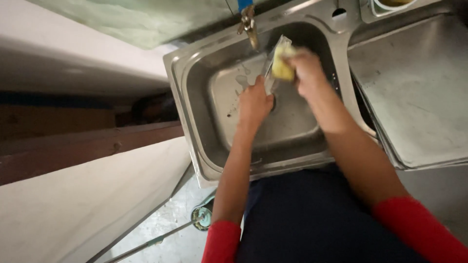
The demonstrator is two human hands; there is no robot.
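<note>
A: Starting at nine o'clock, we see a pale countertop (92, 195) running down to the lower left, with a dark wooden ledge (73, 146) above it. Below, near seven o'clock, a thin metal pole (151, 239) lies across the speckled floor (175, 229), ending at a small round teal piece.

B: Then we come to the steel sink (195, 117), set at a tilt in the middle of the view. At twelve o'clock a brass tap (249, 27) hangs over the basin.

A: Our left hand (254, 104) is in the basin, just past centre toward twelve o'clock. It is clenched round the lower end of a flat clear thing (269, 73), a lid or a dish; we cannot tell which, as it blurs.

B: That clear thing stands up at an angle under the tap, between our two hands. Our right hand (306, 70), at about one o'clock, grips a yellow sponge (282, 65) and presses it against the upper part of the clear thing.

A: Both forearms reach in from six o'clock, with red sleeves (222, 241) pushed up to the elbow and dark clothing between them.

B: Further right, at three o'clock, we see a flat steel drainboard (414, 92) beside the basin. At the top edge, near one o'clock, the rim of a white bowl (385, 9) just shows.
</note>
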